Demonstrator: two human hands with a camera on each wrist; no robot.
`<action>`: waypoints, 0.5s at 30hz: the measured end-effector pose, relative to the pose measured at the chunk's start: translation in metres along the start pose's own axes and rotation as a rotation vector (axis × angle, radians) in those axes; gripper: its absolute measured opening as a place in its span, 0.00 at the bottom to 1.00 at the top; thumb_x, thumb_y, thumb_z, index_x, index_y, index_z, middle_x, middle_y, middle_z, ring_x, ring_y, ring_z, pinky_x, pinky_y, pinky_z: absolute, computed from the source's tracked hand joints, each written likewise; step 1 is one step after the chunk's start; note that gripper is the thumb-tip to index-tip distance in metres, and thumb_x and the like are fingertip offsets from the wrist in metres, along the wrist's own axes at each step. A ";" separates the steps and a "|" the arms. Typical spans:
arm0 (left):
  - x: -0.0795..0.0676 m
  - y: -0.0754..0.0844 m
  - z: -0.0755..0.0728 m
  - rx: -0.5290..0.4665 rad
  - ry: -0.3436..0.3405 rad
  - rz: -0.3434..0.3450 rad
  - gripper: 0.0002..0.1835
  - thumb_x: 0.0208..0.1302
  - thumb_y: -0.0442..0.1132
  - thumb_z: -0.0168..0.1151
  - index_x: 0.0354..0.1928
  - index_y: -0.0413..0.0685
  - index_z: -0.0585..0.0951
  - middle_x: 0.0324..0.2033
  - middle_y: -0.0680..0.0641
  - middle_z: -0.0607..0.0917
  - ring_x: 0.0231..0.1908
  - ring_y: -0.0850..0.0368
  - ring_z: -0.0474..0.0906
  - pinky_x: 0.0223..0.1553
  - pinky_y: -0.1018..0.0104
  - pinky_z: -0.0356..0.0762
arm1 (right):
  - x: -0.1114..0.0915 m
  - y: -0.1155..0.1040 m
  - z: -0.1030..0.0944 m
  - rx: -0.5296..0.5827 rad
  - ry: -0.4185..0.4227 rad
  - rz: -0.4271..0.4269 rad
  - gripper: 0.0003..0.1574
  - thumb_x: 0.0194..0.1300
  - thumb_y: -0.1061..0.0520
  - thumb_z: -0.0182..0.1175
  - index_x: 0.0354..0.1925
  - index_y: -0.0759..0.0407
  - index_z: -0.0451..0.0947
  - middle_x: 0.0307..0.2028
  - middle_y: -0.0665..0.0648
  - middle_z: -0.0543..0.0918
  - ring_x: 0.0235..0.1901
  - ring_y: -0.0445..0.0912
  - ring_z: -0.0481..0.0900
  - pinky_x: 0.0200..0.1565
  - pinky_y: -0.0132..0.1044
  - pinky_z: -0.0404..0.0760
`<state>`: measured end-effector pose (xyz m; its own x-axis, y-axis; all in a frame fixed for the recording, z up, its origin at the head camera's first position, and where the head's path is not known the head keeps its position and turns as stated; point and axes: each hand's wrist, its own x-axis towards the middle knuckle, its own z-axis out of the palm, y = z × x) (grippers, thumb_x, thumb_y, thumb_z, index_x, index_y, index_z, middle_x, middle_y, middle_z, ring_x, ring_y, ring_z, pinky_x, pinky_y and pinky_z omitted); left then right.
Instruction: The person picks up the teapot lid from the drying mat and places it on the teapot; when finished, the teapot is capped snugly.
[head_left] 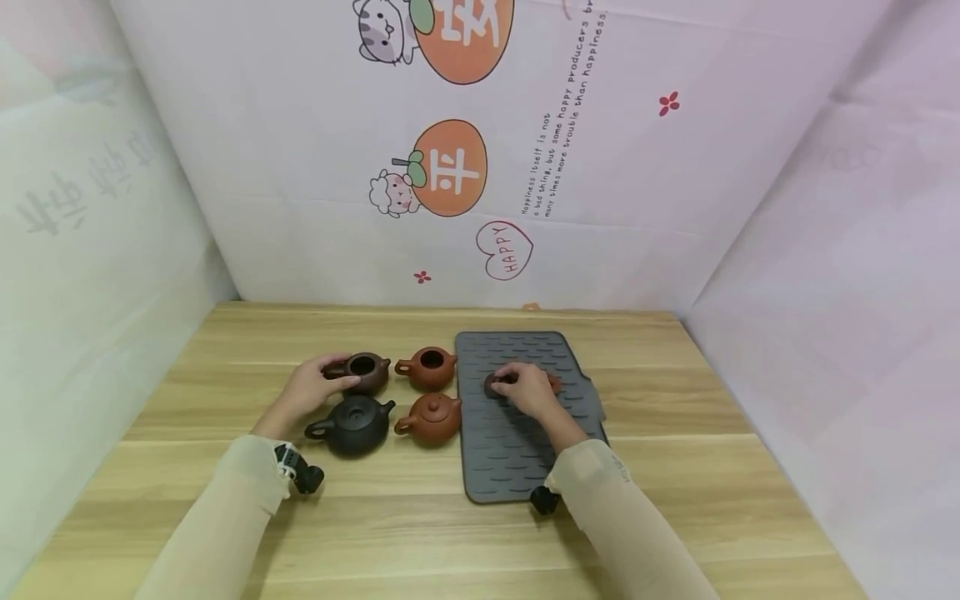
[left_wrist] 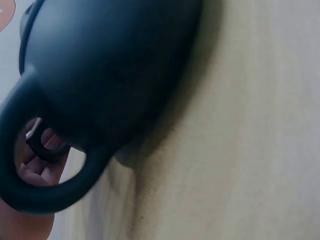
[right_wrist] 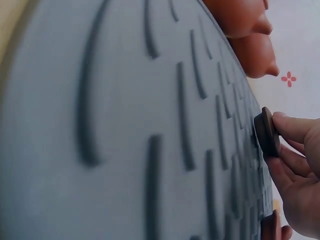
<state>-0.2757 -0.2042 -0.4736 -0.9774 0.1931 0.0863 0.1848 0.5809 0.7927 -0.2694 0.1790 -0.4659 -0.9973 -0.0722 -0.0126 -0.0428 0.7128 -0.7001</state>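
My left hand (head_left: 303,390) holds the dark brown teapot (head_left: 375,382) at its handle side, thumb near and fingers on the far side. That teapot has no lid, and its dark opening faces up. In the left wrist view, a black teapot (left_wrist: 110,65) hides most of it. Over the grey mat (head_left: 498,458), my right hand (head_left: 528,390) pinches a small dark brown lid (right_wrist: 267,132) between thumb and fingers. The lid is close over the mat's ribbed surface. A reddish-brown lid (head_left: 555,383) lies on the mat, partly behind the right hand.
Nearest my left wrist, the black teapot (head_left: 352,432) wears its lid. Two reddish-brown teapots stand left of the mat: a lidless one (head_left: 430,381) at the back and a lidded one (head_left: 435,425) in front. A printed cloth wall (head_left: 337,250) rises behind the wooden table (head_left: 375,533).
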 end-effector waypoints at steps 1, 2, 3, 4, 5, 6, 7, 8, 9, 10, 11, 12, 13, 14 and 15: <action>0.000 -0.001 0.001 -0.010 0.004 -0.002 0.36 0.62 0.49 0.69 0.65 0.34 0.71 0.59 0.30 0.74 0.61 0.33 0.66 0.60 0.40 0.63 | 0.000 -0.001 -0.001 0.007 0.007 -0.004 0.13 0.64 0.53 0.67 0.46 0.55 0.83 0.46 0.55 0.82 0.44 0.51 0.79 0.41 0.45 0.80; 0.001 -0.002 0.001 -0.017 0.007 -0.002 0.35 0.62 0.49 0.69 0.65 0.34 0.72 0.59 0.31 0.74 0.61 0.33 0.66 0.60 0.41 0.63 | 0.001 -0.003 -0.001 0.014 0.014 -0.007 0.13 0.64 0.52 0.67 0.46 0.54 0.84 0.46 0.55 0.82 0.44 0.50 0.79 0.41 0.45 0.79; 0.001 -0.003 0.002 -0.026 0.011 -0.004 0.35 0.62 0.49 0.69 0.65 0.34 0.72 0.59 0.31 0.74 0.61 0.34 0.66 0.61 0.41 0.63 | 0.001 -0.006 -0.002 0.019 0.022 -0.019 0.13 0.64 0.52 0.68 0.46 0.54 0.84 0.45 0.55 0.82 0.43 0.50 0.79 0.41 0.45 0.79; 0.001 -0.003 0.003 -0.028 0.016 -0.001 0.35 0.61 0.49 0.69 0.64 0.34 0.72 0.59 0.31 0.74 0.61 0.34 0.66 0.60 0.41 0.63 | 0.001 -0.009 -0.003 0.025 0.027 -0.031 0.13 0.64 0.52 0.68 0.46 0.54 0.84 0.45 0.54 0.82 0.43 0.50 0.79 0.41 0.46 0.79; 0.002 -0.004 0.004 -0.032 0.022 0.001 0.35 0.61 0.48 0.70 0.64 0.34 0.72 0.59 0.31 0.75 0.61 0.34 0.67 0.60 0.41 0.63 | 0.001 -0.012 -0.004 0.030 0.030 -0.043 0.13 0.64 0.52 0.68 0.45 0.54 0.84 0.44 0.54 0.83 0.43 0.50 0.79 0.42 0.46 0.79; 0.002 -0.004 0.005 -0.038 0.025 0.005 0.35 0.61 0.48 0.70 0.64 0.34 0.72 0.59 0.32 0.75 0.61 0.34 0.67 0.60 0.41 0.63 | 0.001 -0.016 -0.005 0.033 0.033 -0.056 0.13 0.64 0.52 0.68 0.45 0.54 0.84 0.44 0.53 0.83 0.43 0.50 0.80 0.42 0.46 0.79; 0.002 -0.004 0.005 -0.044 0.030 0.006 0.34 0.61 0.47 0.70 0.64 0.34 0.73 0.58 0.32 0.75 0.61 0.34 0.67 0.60 0.42 0.63 | 0.002 -0.021 -0.005 0.034 0.036 -0.069 0.12 0.63 0.52 0.68 0.45 0.53 0.84 0.43 0.53 0.83 0.43 0.49 0.80 0.42 0.45 0.79; 0.002 -0.005 0.006 -0.045 0.033 0.012 0.34 0.61 0.47 0.70 0.64 0.34 0.73 0.58 0.32 0.75 0.61 0.35 0.67 0.60 0.42 0.64 | 0.002 -0.026 -0.006 0.041 0.033 -0.083 0.12 0.64 0.52 0.68 0.45 0.54 0.84 0.43 0.53 0.83 0.42 0.49 0.80 0.41 0.45 0.80; 0.002 -0.005 0.006 -0.049 0.037 0.014 0.34 0.61 0.46 0.70 0.63 0.34 0.73 0.58 0.32 0.75 0.60 0.35 0.68 0.60 0.42 0.64 | 0.002 -0.032 -0.006 0.047 0.029 -0.097 0.12 0.64 0.53 0.68 0.45 0.54 0.84 0.42 0.53 0.83 0.42 0.49 0.80 0.41 0.45 0.80; 0.001 -0.005 0.006 -0.050 0.039 0.018 0.33 0.61 0.46 0.70 0.63 0.34 0.73 0.58 0.32 0.75 0.60 0.35 0.67 0.60 0.42 0.64 | 0.003 -0.037 -0.005 0.051 0.024 -0.107 0.12 0.64 0.53 0.68 0.45 0.55 0.84 0.42 0.53 0.83 0.41 0.49 0.80 0.40 0.44 0.80; 0.001 -0.005 0.006 -0.056 0.041 0.015 0.33 0.61 0.45 0.70 0.63 0.34 0.73 0.58 0.32 0.75 0.60 0.35 0.67 0.61 0.42 0.64 | 0.003 -0.043 -0.004 0.053 0.018 -0.118 0.12 0.64 0.53 0.67 0.45 0.55 0.84 0.42 0.53 0.84 0.41 0.49 0.80 0.40 0.44 0.80; 0.001 -0.005 0.006 -0.067 0.037 0.011 0.33 0.61 0.45 0.70 0.64 0.34 0.73 0.58 0.32 0.75 0.60 0.35 0.67 0.60 0.43 0.64 | 0.004 -0.049 -0.003 0.054 0.015 -0.125 0.12 0.64 0.53 0.67 0.45 0.55 0.84 0.42 0.53 0.84 0.41 0.48 0.80 0.40 0.43 0.80; 0.000 -0.005 0.006 -0.077 0.033 0.006 0.33 0.61 0.45 0.70 0.64 0.34 0.72 0.59 0.32 0.74 0.61 0.35 0.67 0.61 0.43 0.64 | 0.004 -0.056 -0.001 0.062 0.007 -0.132 0.12 0.64 0.53 0.67 0.45 0.56 0.84 0.42 0.53 0.84 0.41 0.48 0.80 0.40 0.43 0.80; 0.000 -0.006 0.006 -0.078 0.030 0.002 0.33 0.62 0.45 0.70 0.64 0.34 0.72 0.59 0.32 0.74 0.61 0.35 0.67 0.61 0.43 0.64 | 0.005 -0.063 0.001 0.069 -0.003 -0.141 0.13 0.64 0.54 0.67 0.46 0.56 0.84 0.42 0.53 0.84 0.42 0.48 0.80 0.40 0.43 0.80; -0.001 -0.006 0.005 -0.081 0.027 -0.002 0.33 0.62 0.45 0.70 0.64 0.34 0.72 0.59 0.32 0.74 0.61 0.35 0.67 0.61 0.42 0.64 | 0.006 -0.070 0.004 0.071 -0.009 -0.146 0.13 0.65 0.53 0.67 0.46 0.57 0.84 0.42 0.53 0.84 0.42 0.48 0.80 0.41 0.42 0.80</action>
<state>-0.2756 -0.2036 -0.4814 -0.9804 0.1699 0.0995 0.1745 0.5154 0.8390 -0.2726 0.1265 -0.4197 -0.9803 -0.1776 0.0866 -0.1822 0.6430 -0.7439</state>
